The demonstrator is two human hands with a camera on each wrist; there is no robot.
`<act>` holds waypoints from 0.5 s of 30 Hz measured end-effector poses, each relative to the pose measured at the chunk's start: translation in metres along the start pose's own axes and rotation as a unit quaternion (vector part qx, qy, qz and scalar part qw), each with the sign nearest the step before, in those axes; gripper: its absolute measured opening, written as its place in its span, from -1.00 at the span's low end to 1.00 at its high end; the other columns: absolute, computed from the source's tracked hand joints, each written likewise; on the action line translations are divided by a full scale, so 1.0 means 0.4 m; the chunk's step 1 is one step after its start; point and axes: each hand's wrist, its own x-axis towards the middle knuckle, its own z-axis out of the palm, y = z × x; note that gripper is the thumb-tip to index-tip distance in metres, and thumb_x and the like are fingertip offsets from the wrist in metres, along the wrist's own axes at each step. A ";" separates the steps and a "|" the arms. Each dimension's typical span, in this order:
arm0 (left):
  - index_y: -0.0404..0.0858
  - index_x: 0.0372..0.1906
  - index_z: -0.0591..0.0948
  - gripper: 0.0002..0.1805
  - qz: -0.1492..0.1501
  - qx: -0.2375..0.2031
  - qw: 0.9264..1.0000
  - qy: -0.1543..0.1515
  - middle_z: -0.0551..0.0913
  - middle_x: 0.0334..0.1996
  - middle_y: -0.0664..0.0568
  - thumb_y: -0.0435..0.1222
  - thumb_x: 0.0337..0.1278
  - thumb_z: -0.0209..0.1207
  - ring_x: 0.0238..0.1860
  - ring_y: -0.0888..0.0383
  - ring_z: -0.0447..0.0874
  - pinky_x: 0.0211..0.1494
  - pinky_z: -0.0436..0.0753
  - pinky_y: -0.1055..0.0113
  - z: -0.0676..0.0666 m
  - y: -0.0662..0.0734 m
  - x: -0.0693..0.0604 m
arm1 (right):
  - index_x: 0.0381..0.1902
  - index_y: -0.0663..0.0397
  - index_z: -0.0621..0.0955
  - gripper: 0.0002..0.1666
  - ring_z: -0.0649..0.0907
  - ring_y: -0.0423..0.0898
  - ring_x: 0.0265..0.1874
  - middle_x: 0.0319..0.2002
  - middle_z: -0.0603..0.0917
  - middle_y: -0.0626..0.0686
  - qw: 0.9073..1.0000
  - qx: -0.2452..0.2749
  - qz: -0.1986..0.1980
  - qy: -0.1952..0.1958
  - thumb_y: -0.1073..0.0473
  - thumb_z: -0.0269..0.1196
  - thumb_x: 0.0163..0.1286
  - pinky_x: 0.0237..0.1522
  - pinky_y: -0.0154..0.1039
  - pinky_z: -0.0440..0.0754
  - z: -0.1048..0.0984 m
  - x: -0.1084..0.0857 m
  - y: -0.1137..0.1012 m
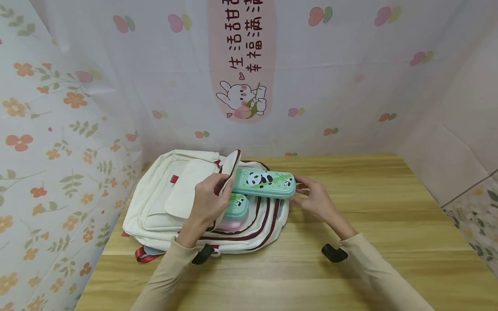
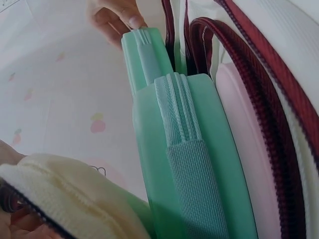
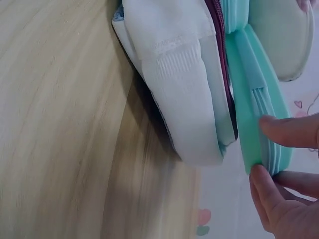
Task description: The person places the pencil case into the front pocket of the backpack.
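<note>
A cream backpack (image 1: 153, 203) with dark red zips lies on its back, its zipped opening facing right. My left hand (image 1: 208, 199) grips the edge of its front panel (image 1: 232, 164) and holds it lifted. A long mint-green pencil case (image 1: 268, 179) with panda pictures sticks partly out of the opening. My right hand (image 1: 317, 199) pinches its outer end, thumb and fingers on the zipped side in the right wrist view. Closer to me, a second mint-green panda case (image 1: 236, 208) sits inside the opening. A pink item (image 2: 241, 119) lies beside it, mostly hidden.
The backpack stands on a wood-grain table (image 1: 350, 268), left of its middle. Patterned cloth (image 1: 330, 86) hangs behind the table and along both sides. A red strap loop (image 1: 145, 255) pokes out at the bag's lower left. Black wrist devices (image 1: 334, 253) are on both forearms.
</note>
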 end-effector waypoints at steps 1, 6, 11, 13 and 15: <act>-0.41 -0.26 0.70 -0.91 -0.001 -0.001 1.000 0.000 0.65 -0.49 -0.08 -0.48 0.11 0.31 -0.55 0.23 0.45 -0.49 0.41 0.51 0.000 -0.001 0.000 | 0.36 0.46 0.43 -0.19 0.67 0.28 0.09 0.22 0.58 0.42 1.000 0.005 -0.003 -0.003 0.49 0.43 0.13 0.11 -0.06 0.67 0.002 0.001 0.000; -0.39 -0.25 0.71 -0.91 0.000 -0.015 1.000 -0.006 0.66 -0.49 -0.06 -0.48 0.14 0.29 -0.57 0.24 0.45 -0.50 0.36 0.56 -0.002 -0.007 0.002 | 0.37 0.44 0.43 -0.19 0.67 0.28 0.11 0.23 0.57 0.41 1.000 0.005 -0.004 -0.006 0.49 0.43 0.14 0.10 -0.11 0.67 0.018 0.011 -0.005; -0.37 -0.24 0.71 -0.91 0.009 -0.013 1.000 -0.009 0.70 -0.45 -0.08 -0.46 0.15 0.30 -0.55 0.21 0.50 -0.48 0.37 0.56 -0.006 -0.011 0.008 | 0.36 0.43 0.44 -0.21 0.66 0.27 0.10 0.21 0.58 0.41 1.000 0.014 -0.007 -0.012 0.47 0.44 0.16 0.12 -0.09 0.67 0.033 0.029 -0.010; -0.38 -0.24 0.72 -0.91 0.012 -0.012 1.000 -0.009 0.71 -0.44 -0.09 -0.45 0.15 0.30 -0.54 0.21 0.52 -0.48 0.39 0.55 -0.009 -0.012 0.009 | 0.35 0.43 0.44 -0.21 0.67 0.27 0.09 0.19 0.60 0.41 1.000 0.015 -0.003 -0.016 0.46 0.44 0.15 0.12 -0.08 0.67 0.038 0.034 -0.010; -0.38 -0.24 0.72 -0.91 0.013 -0.013 1.000 -0.009 0.72 -0.43 -0.10 -0.45 0.15 0.30 -0.54 0.20 0.54 -0.47 0.42 0.52 -0.012 -0.012 0.010 | 0.35 0.42 0.45 -0.21 0.67 0.26 0.09 0.18 0.61 0.39 1.000 0.017 0.001 -0.021 0.45 0.45 0.15 0.12 -0.07 0.67 0.041 0.038 -0.010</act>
